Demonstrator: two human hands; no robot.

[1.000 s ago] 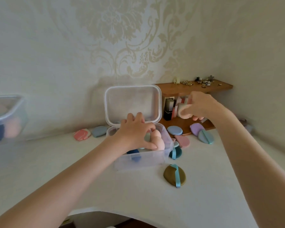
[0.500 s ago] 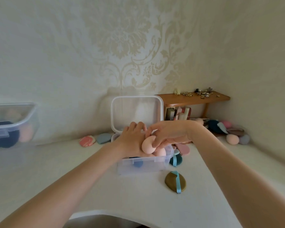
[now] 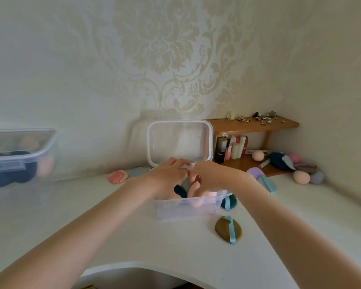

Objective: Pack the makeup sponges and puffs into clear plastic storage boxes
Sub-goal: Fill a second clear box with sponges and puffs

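The clear storage box (image 3: 188, 208) stands on the white table with its lid (image 3: 179, 140) tipped up behind it. Pink, dark blue and grey-green sponges (image 3: 193, 187) fill it. Both my hands are down inside the box. My left hand (image 3: 167, 177) lies over the sponges at the left with its fingers fairly straight. My right hand (image 3: 212, 176) curls its fingers down round a pink sponge (image 3: 196, 181) in the middle; its fingertips are hidden. Loose puffs lie around: an olive puff (image 3: 228, 229), a teal puff (image 3: 229, 202) and a lilac puff (image 3: 255, 172).
A second clear box (image 3: 19, 157), holding dark and peach sponges, stands at far left. A wooden shelf (image 3: 252, 124) with cosmetics and trinkets fills the right corner, with more sponges (image 3: 301, 177) beside it. A pink marbled puff (image 3: 117, 177) lies by the wall. The table edge curves near me.
My right hand came from the shelf with a pink sponge and has gone down into the box beside my left hand. The view has shifted a little.
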